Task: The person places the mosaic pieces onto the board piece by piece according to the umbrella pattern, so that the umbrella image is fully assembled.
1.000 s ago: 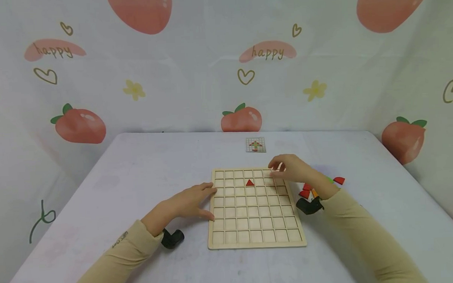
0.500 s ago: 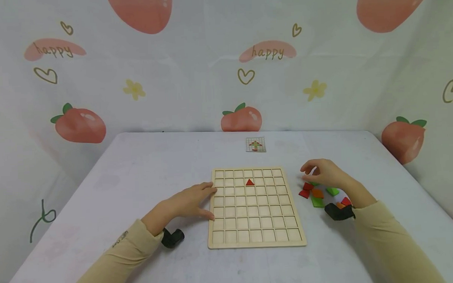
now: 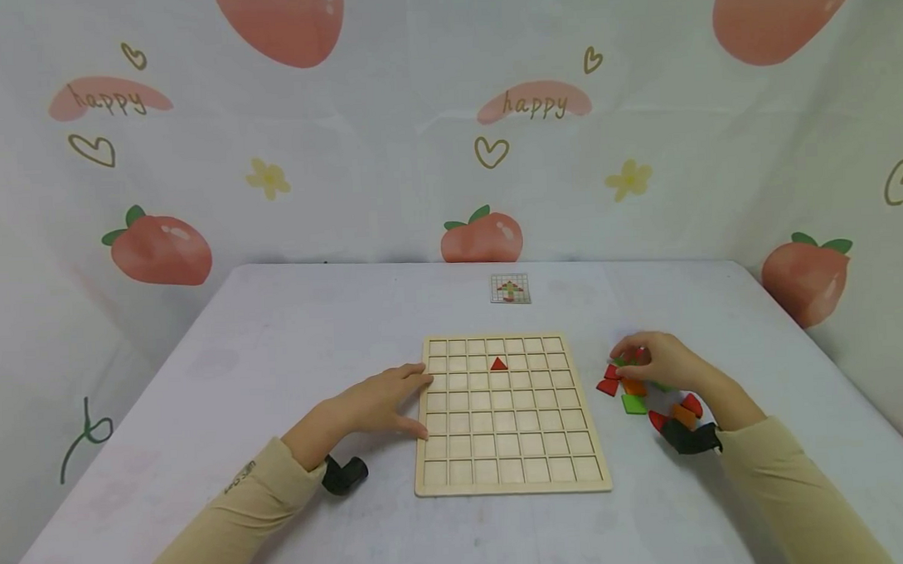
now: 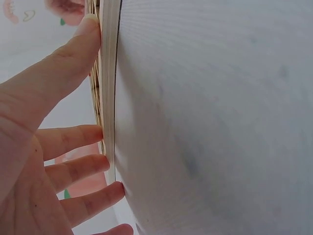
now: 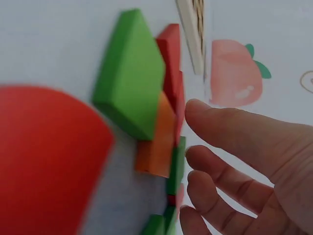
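Note:
A wooden grid board [image 3: 508, 422] lies on the white table, with a red triangle piece [image 3: 498, 364] in one of its upper squares. My left hand [image 3: 377, 401] rests at the board's left edge, thumb and fingertips spread along the rim. To the right of the board, my right hand [image 3: 667, 364] hovers low over a loose pile of coloured pieces, fingers bent and apart from the thumb. In the right wrist view, a green piece [image 5: 132, 73], an orange piece [image 5: 164, 139] and red pieces lie just beyond the fingertips, with nothing seen between thumb and fingers.
A small pattern card [image 3: 510, 288] with a red and green figure lies behind the board. Below the right wrist's black camera mount [image 3: 688, 437] are an orange piece [image 3: 683, 416] and red pieces. Another black mount [image 3: 345, 477] hangs under the left wrist.
My right hand has left the board's upper right corner, moved right and come down over the pile of pieces. My left hand and the red triangle stay in place.

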`<state>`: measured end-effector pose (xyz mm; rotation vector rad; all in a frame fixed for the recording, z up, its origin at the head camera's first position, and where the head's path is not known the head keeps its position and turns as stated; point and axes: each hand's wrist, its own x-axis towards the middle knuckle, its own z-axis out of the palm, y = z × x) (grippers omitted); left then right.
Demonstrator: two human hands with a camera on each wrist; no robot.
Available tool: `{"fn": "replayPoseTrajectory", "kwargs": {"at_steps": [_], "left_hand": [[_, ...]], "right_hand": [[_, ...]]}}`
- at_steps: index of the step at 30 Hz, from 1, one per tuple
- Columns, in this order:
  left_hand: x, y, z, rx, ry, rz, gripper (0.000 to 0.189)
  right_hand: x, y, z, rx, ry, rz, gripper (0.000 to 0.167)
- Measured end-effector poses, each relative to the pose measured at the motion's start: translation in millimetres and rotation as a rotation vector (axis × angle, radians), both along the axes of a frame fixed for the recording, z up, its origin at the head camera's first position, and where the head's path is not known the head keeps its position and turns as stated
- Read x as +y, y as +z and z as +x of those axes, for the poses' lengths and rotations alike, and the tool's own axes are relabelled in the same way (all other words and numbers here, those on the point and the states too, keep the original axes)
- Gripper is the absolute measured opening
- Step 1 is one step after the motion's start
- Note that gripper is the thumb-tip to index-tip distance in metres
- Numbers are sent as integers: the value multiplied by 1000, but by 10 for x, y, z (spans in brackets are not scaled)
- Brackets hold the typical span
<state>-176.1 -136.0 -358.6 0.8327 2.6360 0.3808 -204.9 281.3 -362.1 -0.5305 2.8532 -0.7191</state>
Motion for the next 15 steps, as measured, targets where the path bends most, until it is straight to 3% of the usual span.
{"fn": "replayPoseTrajectory", "kwargs": {"at_steps": [15], "left_hand": [[-12,-28,-14,6,-6,-3,83]], "right_hand": [[-60,-19,29,-16,60,18,22]]}}
